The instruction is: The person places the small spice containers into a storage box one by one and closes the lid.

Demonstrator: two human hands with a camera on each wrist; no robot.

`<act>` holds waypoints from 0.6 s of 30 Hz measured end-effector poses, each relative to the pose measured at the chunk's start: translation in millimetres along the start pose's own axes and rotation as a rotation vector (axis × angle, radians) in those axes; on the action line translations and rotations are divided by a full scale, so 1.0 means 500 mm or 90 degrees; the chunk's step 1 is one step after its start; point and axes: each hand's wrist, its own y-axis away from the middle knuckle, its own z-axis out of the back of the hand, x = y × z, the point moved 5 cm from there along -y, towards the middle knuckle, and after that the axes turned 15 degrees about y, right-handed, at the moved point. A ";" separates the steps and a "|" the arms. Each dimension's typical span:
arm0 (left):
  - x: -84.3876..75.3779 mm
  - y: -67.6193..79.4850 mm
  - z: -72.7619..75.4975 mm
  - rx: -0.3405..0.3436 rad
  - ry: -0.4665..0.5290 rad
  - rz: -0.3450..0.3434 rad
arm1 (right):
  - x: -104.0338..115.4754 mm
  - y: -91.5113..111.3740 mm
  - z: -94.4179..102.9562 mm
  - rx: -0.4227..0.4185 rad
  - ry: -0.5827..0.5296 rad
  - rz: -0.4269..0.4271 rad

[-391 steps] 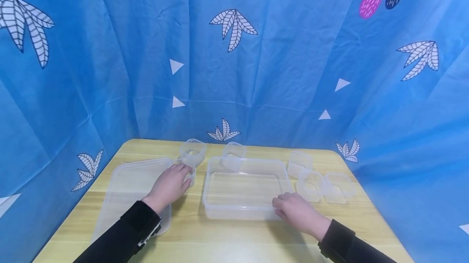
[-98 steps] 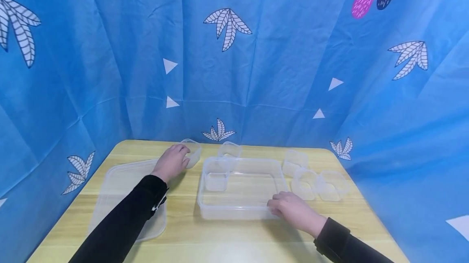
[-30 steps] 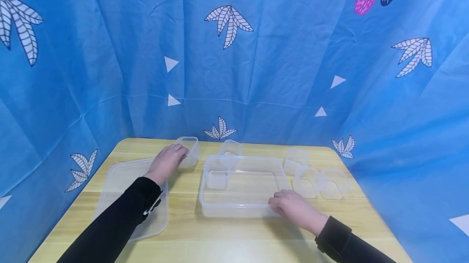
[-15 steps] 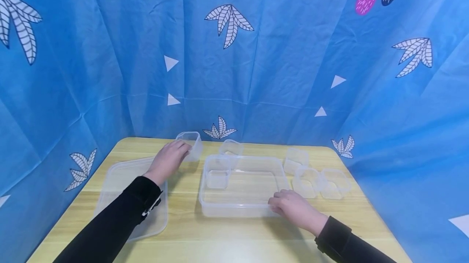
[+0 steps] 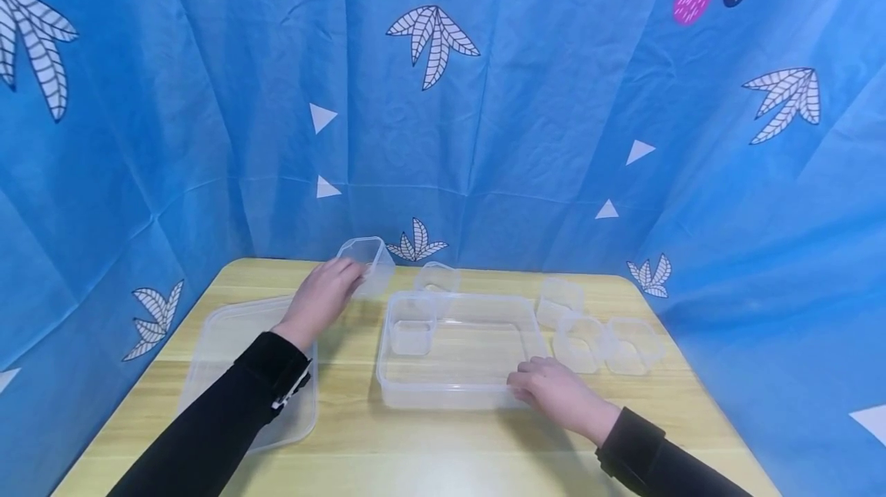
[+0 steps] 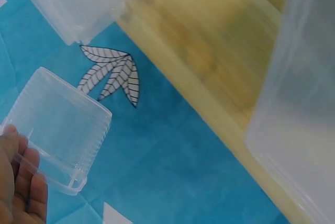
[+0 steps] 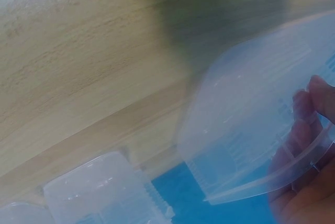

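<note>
My left hand (image 5: 321, 298) pinches the wall of a small clear plastic container (image 5: 374, 270), held tilted above the table's back left. In the left wrist view, the thumb and fingers grip the container (image 6: 65, 122) near its rim. A large clear rectangular container (image 5: 453, 388) sits mid-table; one small container (image 5: 411, 338) stands inside it at the left. At the large container's front right corner, my right hand (image 5: 562, 398) holds the rim. The right wrist view shows thumb and fingertips (image 7: 303, 103) on either side of that wall.
A flat translucent lid (image 5: 224, 351) lies on the left, partly under the left forearm. Behind the large container stands a small container (image 5: 438, 275). Several more small ones, such as this nearest one (image 5: 577, 345), stand on the right. A blue curtain (image 5: 443, 135) surrounds the table.
A small container has gone from the left hand into the large one. The left hand then took another, and has lifted it up and rightward. The right hand stays at the rim.
</note>
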 end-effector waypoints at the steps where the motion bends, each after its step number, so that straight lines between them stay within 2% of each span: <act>1: -0.005 -0.002 0.001 -0.001 0.001 -0.004 | 0.000 0.001 0.000 0.001 0.002 -0.001; 18: -0.092 -0.016 -0.016 0.018 0.004 -0.085 | 0.002 0.002 0.003 -0.011 0.003 0.008</act>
